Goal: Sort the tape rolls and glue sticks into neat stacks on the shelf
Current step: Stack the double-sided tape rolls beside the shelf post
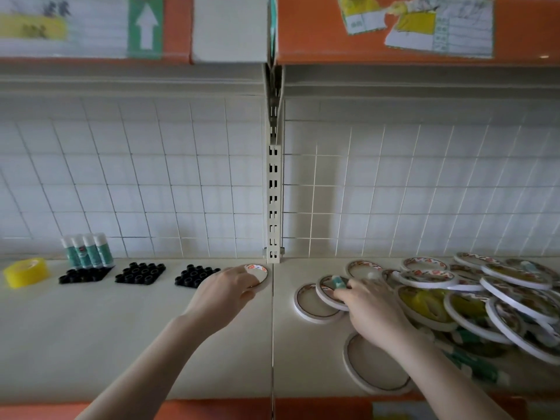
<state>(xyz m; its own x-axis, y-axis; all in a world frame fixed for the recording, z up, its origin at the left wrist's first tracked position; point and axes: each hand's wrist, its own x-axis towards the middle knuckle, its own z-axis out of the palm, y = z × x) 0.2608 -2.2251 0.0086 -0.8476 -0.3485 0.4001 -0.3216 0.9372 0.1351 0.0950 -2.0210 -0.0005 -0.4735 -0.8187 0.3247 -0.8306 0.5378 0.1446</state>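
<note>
Left hand (228,287) laid on tape roll (257,275), fingers curled round its rim. Right hand (368,301) pinching glue stick (337,281) above heaped rolls (454,301). Probably light, stiff, slippery; best gripped by outer edges.

shelf (121,328): smooth matt | holders (140,272): black plastic | yellow tape (25,271): glossy
</note>
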